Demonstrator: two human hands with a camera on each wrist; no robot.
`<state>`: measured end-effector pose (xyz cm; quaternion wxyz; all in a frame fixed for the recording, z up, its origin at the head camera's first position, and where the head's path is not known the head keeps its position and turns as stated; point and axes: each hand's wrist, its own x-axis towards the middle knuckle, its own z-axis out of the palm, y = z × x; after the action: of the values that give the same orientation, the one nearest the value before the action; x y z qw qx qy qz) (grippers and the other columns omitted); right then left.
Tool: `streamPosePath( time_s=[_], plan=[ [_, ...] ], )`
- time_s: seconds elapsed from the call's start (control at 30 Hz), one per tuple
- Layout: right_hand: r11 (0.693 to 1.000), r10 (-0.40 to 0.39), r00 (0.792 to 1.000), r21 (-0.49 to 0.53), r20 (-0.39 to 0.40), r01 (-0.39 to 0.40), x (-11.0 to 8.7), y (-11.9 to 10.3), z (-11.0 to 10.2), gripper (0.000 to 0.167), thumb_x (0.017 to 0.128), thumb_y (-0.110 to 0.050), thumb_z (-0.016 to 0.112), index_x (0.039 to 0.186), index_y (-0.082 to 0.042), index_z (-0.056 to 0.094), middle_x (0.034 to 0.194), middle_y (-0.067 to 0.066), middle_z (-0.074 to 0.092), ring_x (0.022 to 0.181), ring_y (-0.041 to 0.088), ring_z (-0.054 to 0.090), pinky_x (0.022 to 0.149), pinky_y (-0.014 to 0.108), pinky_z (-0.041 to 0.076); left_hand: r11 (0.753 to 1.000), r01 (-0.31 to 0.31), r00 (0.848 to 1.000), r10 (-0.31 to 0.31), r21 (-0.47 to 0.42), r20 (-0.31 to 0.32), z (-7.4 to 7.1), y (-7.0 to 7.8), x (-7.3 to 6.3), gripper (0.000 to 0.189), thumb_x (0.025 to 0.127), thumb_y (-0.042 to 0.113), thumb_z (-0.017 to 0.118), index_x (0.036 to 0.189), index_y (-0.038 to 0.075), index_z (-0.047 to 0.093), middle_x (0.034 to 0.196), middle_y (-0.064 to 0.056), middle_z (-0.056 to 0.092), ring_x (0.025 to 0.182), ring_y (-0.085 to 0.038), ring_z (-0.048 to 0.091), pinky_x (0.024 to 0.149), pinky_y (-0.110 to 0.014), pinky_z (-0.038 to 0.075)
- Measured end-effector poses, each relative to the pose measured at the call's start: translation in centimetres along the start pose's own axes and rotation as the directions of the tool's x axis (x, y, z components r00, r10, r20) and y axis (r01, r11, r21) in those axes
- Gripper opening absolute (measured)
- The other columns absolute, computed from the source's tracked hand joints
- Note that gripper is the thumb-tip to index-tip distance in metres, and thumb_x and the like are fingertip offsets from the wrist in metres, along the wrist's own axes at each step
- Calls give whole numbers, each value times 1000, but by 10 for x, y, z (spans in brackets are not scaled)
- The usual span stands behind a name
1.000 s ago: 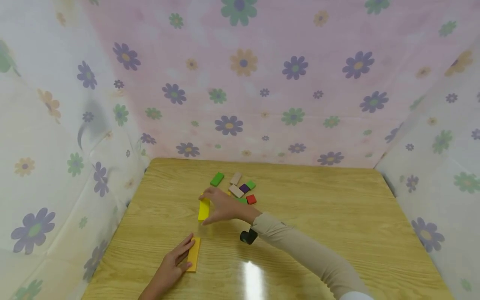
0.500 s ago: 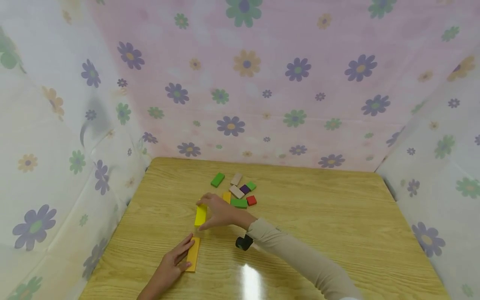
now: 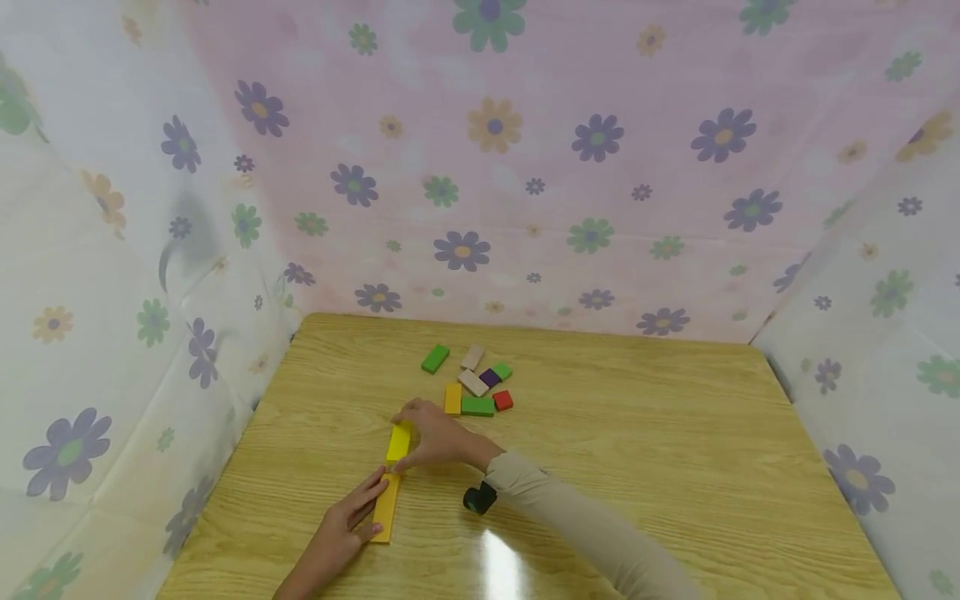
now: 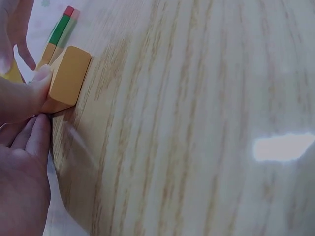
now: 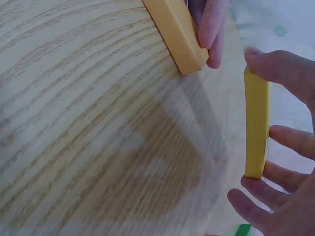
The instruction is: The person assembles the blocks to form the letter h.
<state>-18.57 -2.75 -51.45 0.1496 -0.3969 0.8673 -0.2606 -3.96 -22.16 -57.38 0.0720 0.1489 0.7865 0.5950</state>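
My left hand [image 3: 341, 529] holds a long orange wooden block [image 3: 386, 510] on the table near its front left part. Its thumb lies on one side of the block, as the left wrist view shows on the same orange block [image 4: 71, 78]. Just beyond, my right hand [image 3: 442, 437] pinches a yellow block [image 3: 399, 442] by its two ends, thumb at one and fingertips at the other. From the right wrist, the yellow block [image 5: 257, 125] looks raised off the table and apart from the orange block [image 5: 182, 39].
Farther back lies a loose group: a green block [image 3: 435, 359], two beige blocks [image 3: 472, 382], a purple one [image 3: 490, 378], a light green one [image 3: 502, 372], a short orange one [image 3: 453, 399], another green one [image 3: 477, 407] and a red one [image 3: 503, 401]. Flowered curtains [image 3: 525, 208] enclose the table.
My right hand has brought the yellow block toward me and slightly left, close to the far end of the orange block. The left hand and orange block have stayed put.
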Motion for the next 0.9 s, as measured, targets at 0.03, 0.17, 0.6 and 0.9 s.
streamPosePath(
  time_s=[0.03,0.17,0.6,0.9],
  plan=[
    [1000,6,1000,1,-5,-6,0,1,1,75,73,-50,78,133,-11,55,134,7,45,117,21,45,98,32,43,1000,2,1000,-2,-2,2,0,0,0,60,86,-5,62,140,-8,37,151,-25,21,131,-42,25,100,-34,40],
    [999,32,999,-8,-14,-32,2,4,7,74,73,-51,77,133,-13,55,136,6,43,120,22,44,98,34,43,1000,6,1000,-5,-25,10,-1,-1,0,59,87,-4,62,141,-7,37,151,-25,21,132,-39,25,101,-33,39],
    [999,6,1000,-50,-31,-8,6,14,22,75,75,-55,73,135,-13,54,137,10,43,123,24,41,100,36,41,999,1,1000,-1,-42,5,-2,-2,1,61,85,-5,63,140,-7,37,151,-25,20,133,-35,23,102,-27,38],
    [995,-37,998,-100,-49,32,4,14,30,74,76,-58,70,133,-15,54,139,10,42,126,24,39,102,38,40,998,38,999,-38,-47,6,-1,0,0,62,85,-6,63,141,-6,37,152,-25,18,133,-37,24,102,-28,39]
  ],
)
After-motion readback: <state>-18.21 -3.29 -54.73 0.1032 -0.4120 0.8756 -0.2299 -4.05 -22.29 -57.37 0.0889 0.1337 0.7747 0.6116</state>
